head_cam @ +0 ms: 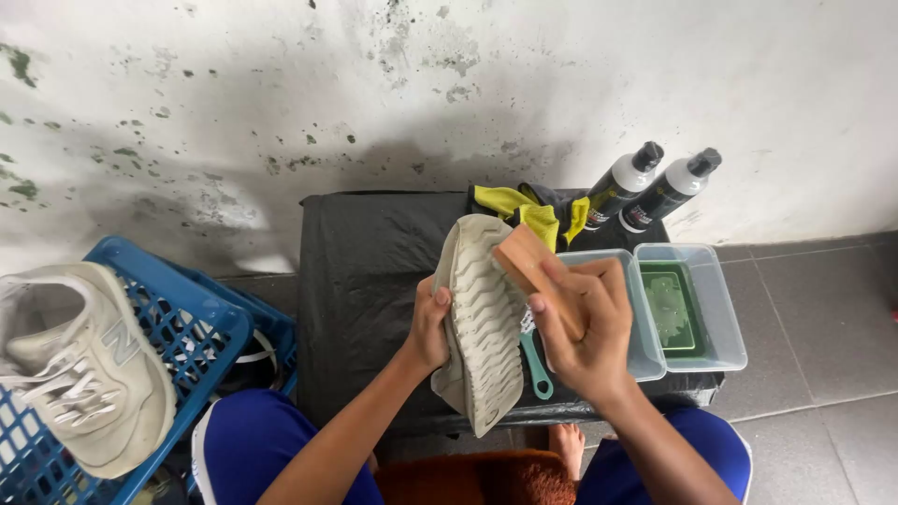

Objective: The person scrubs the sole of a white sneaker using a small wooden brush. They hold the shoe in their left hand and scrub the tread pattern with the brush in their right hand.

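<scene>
My left hand [429, 327] grips a pale grey shoe [482, 327] by its side, sole turned up towards me, over a low table covered in black plastic [365, 271]. The ridged sole looks dirty. My right hand [585, 323] holds a wooden-backed brush [531, 268] pressed against the upper part of the sole. A small teal brush [537, 369] lies on the table below my right hand, partly hidden by it.
Two clear tubs [720, 313] stand at the table's right end, one holding green liquid. Two spray bottles [645, 187] lean at the wall behind them, beside a yellow and black cloth [528, 210]. A second pale shoe [79, 365] rests on a blue crate [187, 318] at left.
</scene>
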